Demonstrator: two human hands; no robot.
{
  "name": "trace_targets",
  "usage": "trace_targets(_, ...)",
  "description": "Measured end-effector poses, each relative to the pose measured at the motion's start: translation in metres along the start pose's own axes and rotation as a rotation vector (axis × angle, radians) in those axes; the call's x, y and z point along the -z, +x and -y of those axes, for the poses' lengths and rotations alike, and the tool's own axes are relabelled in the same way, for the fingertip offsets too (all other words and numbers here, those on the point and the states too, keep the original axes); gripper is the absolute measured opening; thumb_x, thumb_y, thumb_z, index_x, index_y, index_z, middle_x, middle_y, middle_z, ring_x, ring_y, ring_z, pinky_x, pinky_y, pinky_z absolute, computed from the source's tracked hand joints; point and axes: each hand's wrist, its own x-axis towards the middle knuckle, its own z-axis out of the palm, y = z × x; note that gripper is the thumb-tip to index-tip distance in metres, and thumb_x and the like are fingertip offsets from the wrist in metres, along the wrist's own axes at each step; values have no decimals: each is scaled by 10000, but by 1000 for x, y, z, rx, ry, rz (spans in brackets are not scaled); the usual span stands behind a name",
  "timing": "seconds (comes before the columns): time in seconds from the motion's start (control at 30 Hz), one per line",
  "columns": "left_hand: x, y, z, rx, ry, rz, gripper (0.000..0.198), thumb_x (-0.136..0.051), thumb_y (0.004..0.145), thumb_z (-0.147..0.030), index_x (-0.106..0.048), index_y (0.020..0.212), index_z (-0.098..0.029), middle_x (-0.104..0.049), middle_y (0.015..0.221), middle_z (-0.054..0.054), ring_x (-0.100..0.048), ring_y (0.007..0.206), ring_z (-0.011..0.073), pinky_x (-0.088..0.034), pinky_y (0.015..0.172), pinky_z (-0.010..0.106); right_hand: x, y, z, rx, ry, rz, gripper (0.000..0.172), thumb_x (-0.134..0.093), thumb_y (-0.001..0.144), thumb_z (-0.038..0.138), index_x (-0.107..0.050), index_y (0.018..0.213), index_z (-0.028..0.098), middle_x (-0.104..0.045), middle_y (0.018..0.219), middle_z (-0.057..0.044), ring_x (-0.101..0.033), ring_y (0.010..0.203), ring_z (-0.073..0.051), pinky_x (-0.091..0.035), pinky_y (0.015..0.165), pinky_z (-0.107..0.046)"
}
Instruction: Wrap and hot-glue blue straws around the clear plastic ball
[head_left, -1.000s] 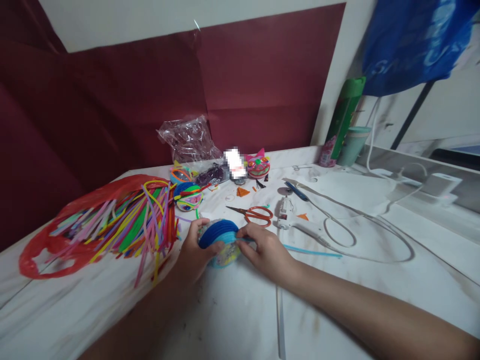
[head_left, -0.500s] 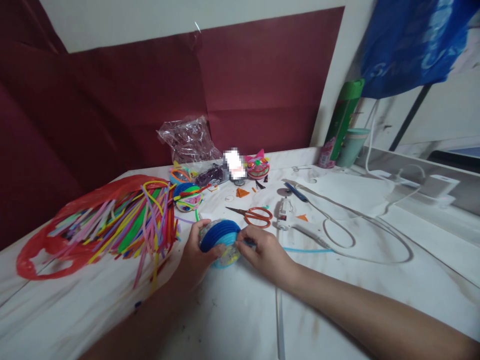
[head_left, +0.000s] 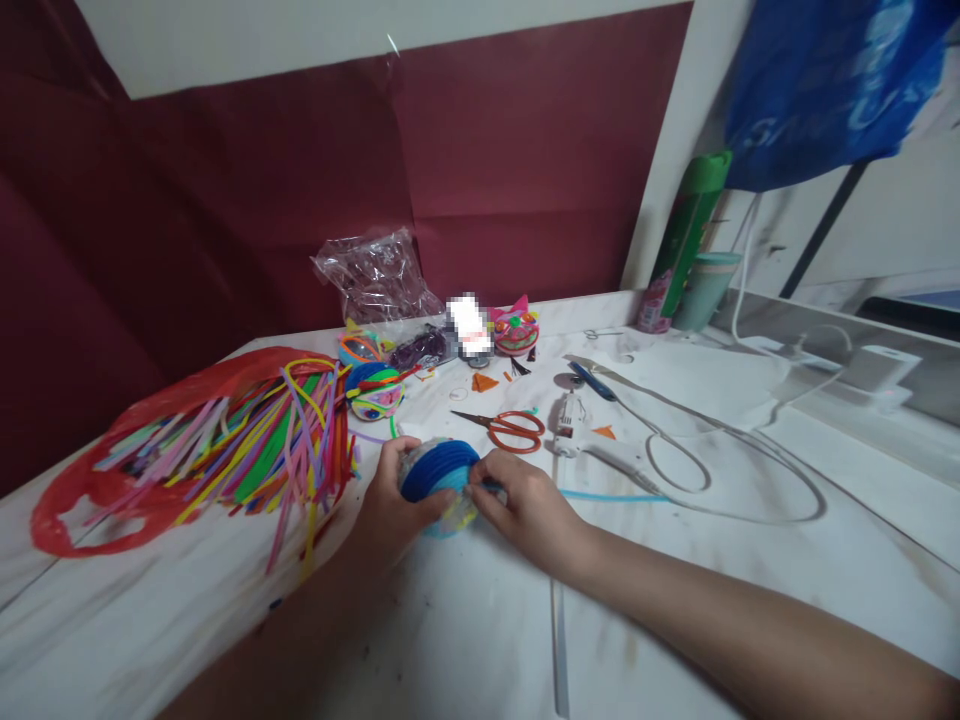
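Note:
A round ball [head_left: 441,470] wrapped in dark blue and light blue pipe cleaners sits between my hands. My left hand [head_left: 399,500] is wrapped round its left side, with the thumb across the front. At the ball's right edge, my right hand [head_left: 521,500] pinches a light blue pipe cleaner [head_left: 615,496], whose free end stretches right along the table. Part of the ball's lower side shows clear and yellowish. Orange-handled scissors [head_left: 514,430] lie just behind my right hand. A white glue gun [head_left: 592,445] rests to their right.
On the left, many coloured pipe cleaners [head_left: 255,430] lie on a red plastic bag [head_left: 67,510]. Decorated balls [head_left: 375,390], a pink cat-eared ball [head_left: 516,328] and clear plastic [head_left: 375,275] stand behind. Looped cable [head_left: 795,480], a green cup [head_left: 705,290] and a charger [head_left: 885,370] are at right.
My left thumb has shifted slightly right over the ball, and the ball's lower side is turned a little. My right hand keeps its pinch at the ball's edge.

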Motion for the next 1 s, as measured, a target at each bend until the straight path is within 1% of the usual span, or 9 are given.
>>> trace_targets(0.1,0,0,1,15,-36,15,592,-731,594,-347,-445,1096,-217,-583,958,31,-574,859,215,-454,744,339,-1,-2,0,-10,43,-9,78,-548,801,124,-524,804,198,-591,747,-16,-584,674,-149,-466,634,-254)
trace_targets(0.23,0,-2,-4,62,-168,-32,647,-734,556,-344,-442,1117,-211,-570,1056,63,-567,938,240,-459,777,356,-2,-5,-3,-19,86,-39,58,-513,824,154,-516,866,195,-612,812,-45,-594,754,-175,-490,684,-297)
trace_targets(0.33,0,-2,-8,91,-240,-35,634,-728,553,-337,-455,1111,-207,-576,1019,54,-570,911,235,-464,759,349,0,-4,-6,8,69,-70,64,-493,840,162,-516,889,195,-605,849,-64,-579,815,-193,-489,724,-326)
trace_targets(0.4,0,-1,-9,131,-297,-50,615,-721,556,-348,-467,1097,-203,-579,990,43,-577,868,223,-467,725,334,4,-3,-6,61,60,-124,107,-463,847,134,-512,918,197,-598,895,-77,-567,864,-200,-478,760,-343)
trace_targets(0.47,1,1,-8,186,-364,-78,597,-707,568,-352,-473,1097,-204,-582,986,34,-584,827,207,-467,693,316,12,0,-6,142,46,-206,155,-411,851,91,-505,896,205,-583,877,-68,-551,853,-196,-460,754,-345)
trace_targets(0.57,4,6,-2,245,-447,-92,557,-661,633,-351,-475,1139,-209,-597,972,29,-595,796,193,-468,662,297,24,3,-4,243,-15,-318,210,-363,839,45,-478,798,216,-538,756,-34,-511,757,-185,-417,702,-340)
trace_targets(0.67,7,9,4,261,-496,-100,508,-634,679,-349,-504,1150,-208,-625,932,30,-610,807,197,-475,657,287,32,5,-5,289,-63,-371,223,-359,822,31,-460,757,218,-511,708,-24,-473,717,-185,-385,669,-334)
trace_targets(0.8,9,11,9,253,-530,-156,521,-635,679,-382,-529,1157,-205,-661,914,39,-637,820,222,-491,654,304,29,5,-11,286,-77,-350,231,-350,833,41,-456,735,222,-483,655,-6,-442,648,-170,-376,614,-302)
trace_targets(1.0,10,10,12,165,-474,-107,449,-609,695,-426,-594,1086,-204,-686,941,74,-642,871,265,-508,724,370,14,2,-18,178,-89,-217,196,-385,851,72,-516,816,212,-546,683,-16,-514,642,-154,-419,585,-270)
